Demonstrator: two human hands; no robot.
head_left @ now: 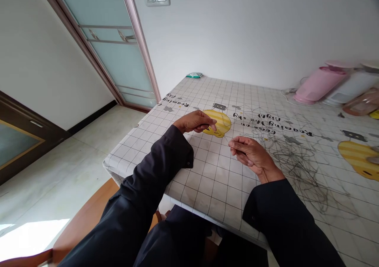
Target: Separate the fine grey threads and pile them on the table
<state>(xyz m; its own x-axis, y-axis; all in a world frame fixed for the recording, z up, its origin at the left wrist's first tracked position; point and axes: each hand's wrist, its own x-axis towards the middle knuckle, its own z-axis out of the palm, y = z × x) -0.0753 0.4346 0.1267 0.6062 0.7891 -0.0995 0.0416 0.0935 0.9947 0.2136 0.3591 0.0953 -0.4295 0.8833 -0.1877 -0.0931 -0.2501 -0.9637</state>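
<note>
My left hand (pixel 197 122) is raised over the yellow striped print on the tablecloth (pixel 204 180), its thumb and forefinger pinched together. To its right and nearer to me, my right hand (pixel 247 152) also pinches with thumb and fingertips. A very thin dark strand shows near the right fingertips; what the left fingertips hold is too small to name. The two hands are apart. Just right of my right hand, a loose tangle of thin dark strands (pixel 299 164) lies spread on the checked cloth.
A pink container (pixel 321 83) and a white one (pixel 343 89) stand by the wall at the back right. A small green and white packet (pixel 194 75) lies at the far table corner. A wooden chair (pixel 85 215) is at the lower left.
</note>
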